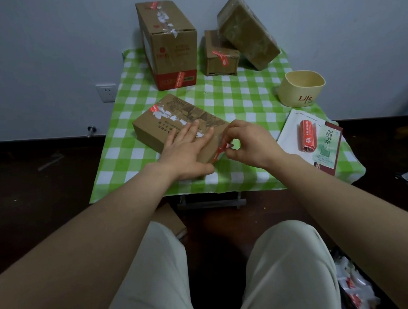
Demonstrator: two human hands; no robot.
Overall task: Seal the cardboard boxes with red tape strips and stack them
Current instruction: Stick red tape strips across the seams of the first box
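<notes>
Where the wall fills the left of the frame, a white socket (106, 92) sits low, plain to see. Moving in: the near box (167, 123) lies flat on the green check cloth (242, 100) at centre. The left hand (187, 151) presses on its lid with fingers straight, hiding part of the dark print. The characters that do show are too small to read. Behind it, upper centre, the tall box (168, 44) stands upright, with a red band at its foot and blurred lettering. Now the red tape strip (219, 152): only a short bit shows at the near box's right corner, the rest is under fingers. The right hand (249, 144) pinches it, thumb and fingertips curled tight together. Right of the tall box, a small box (220, 59) carries a red strip, its top corner hidden by the wrapped box (248, 31) tilted against it. Further right, a cream cup (301, 88) reads "Life" in red. Below it a roll of red tape (308, 136) lies on white paper (291, 130), its white writing illegible. Beside it is a green leaflet (328, 146), print too fine to read.
</notes>
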